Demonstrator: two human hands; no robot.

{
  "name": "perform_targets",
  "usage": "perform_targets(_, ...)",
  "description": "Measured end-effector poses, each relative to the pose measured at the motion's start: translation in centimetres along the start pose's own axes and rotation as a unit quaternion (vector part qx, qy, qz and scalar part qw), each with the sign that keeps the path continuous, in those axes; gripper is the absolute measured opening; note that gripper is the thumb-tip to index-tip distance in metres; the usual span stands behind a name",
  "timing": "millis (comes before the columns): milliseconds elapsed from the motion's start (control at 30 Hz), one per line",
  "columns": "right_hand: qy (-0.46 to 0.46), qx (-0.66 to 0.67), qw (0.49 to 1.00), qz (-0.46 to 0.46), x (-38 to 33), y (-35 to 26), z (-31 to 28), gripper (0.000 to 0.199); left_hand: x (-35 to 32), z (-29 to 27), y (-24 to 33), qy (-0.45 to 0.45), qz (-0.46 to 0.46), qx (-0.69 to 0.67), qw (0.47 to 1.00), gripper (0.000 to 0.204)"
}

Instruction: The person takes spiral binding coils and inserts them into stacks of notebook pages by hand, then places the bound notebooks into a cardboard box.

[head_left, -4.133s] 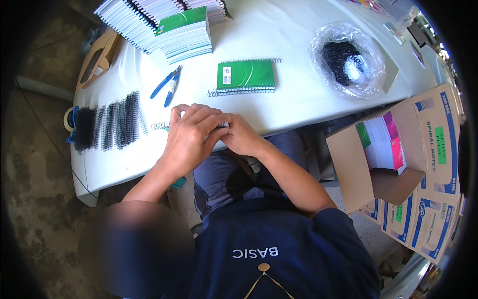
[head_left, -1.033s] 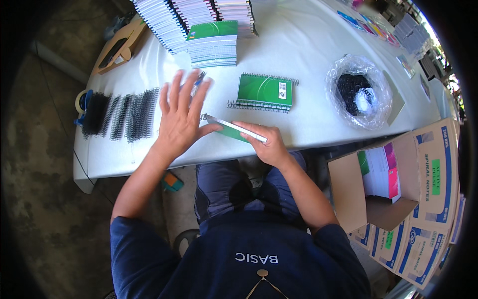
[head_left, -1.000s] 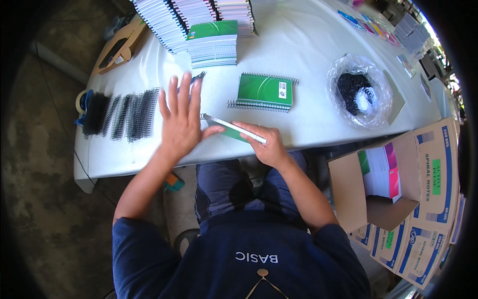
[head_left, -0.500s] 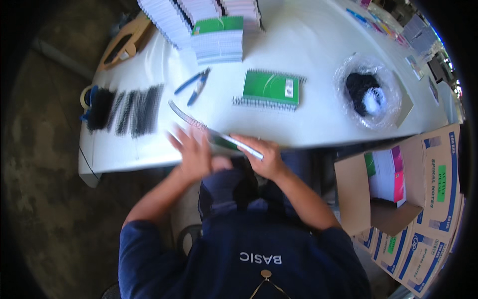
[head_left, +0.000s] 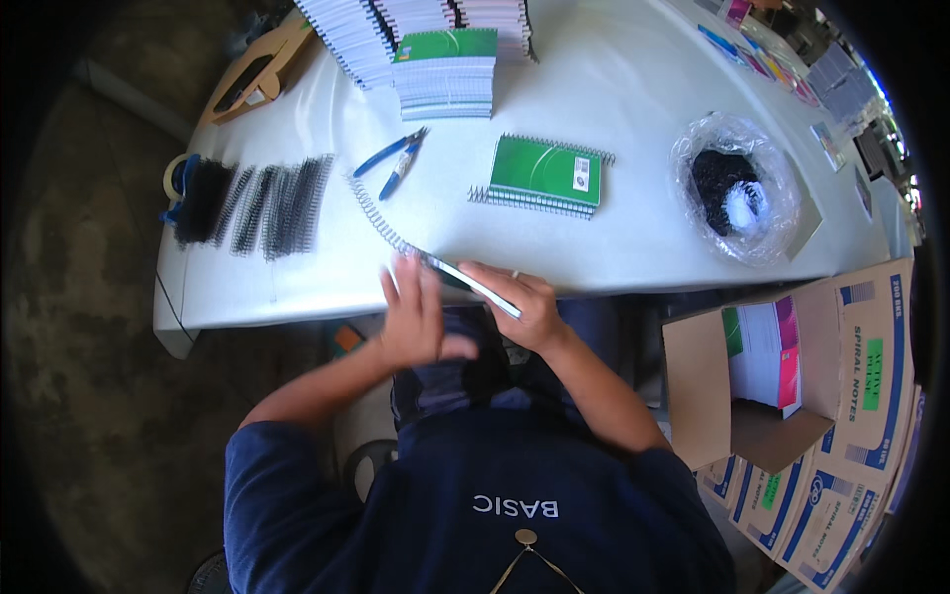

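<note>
My right hand [head_left: 526, 309] grips a thin notebook [head_left: 487, 291] held edge-up at the table's near edge. From the notebook's far left end a loose wire spiral coil [head_left: 374, 213] curves away over the tabletop toward the cutting pliers [head_left: 392, 161]. My left hand [head_left: 418, 315] is beside the coil's near end, fingers stretched and thumb apart, slightly blurred; whether its fingertips touch the coil I cannot tell. Blue-handled, the pliers lie with their handles spread. Right of them rests a small pile of green-covered spiral notebooks [head_left: 544, 170] with coils sticking out past the edges.
Black spiral coils [head_left: 282, 208] lie in rows at the left, beside a tape roll [head_left: 176, 178]. Stacked notebooks [head_left: 445, 84] stand at the back. A plastic bag [head_left: 777, 223] with black and white contents sits right. Below it, an open carton [head_left: 698, 386] holds notebooks.
My left hand has moved a little to the right, its thumb now showing. The coil's free end has shifted farther up the table. My right hand keeps its hold on the notebook.
</note>
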State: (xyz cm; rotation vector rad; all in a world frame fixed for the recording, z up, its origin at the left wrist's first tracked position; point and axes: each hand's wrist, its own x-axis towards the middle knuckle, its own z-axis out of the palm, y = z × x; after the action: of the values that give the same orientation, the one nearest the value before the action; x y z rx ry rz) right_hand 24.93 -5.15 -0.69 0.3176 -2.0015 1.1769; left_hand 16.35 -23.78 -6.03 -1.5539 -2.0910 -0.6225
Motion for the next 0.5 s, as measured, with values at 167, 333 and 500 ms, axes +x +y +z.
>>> perform_targets(167, -0.046, -0.007, 0.999, -0.023, -0.8, -0.1, -0.3, 0.051, 8.3, -4.7, -1.8, 0.222, 0.111, 0.123, 0.961, 0.103)
perform_targets(333, -0.015, -0.013, 1.0, -0.011, -0.4, -0.1, -0.2, 0.063, 2.1, -0.6, 0.1, 0.024, 0.15, -0.022, 0.988, 0.111)
perform_targets(500, -0.103, -0.07, 0.992, -0.036, -0.7, -0.8, 0.0, 0.063, 9.4, -4.0, -1.3, 0.204, 0.087, 0.084, 0.972, 0.109)
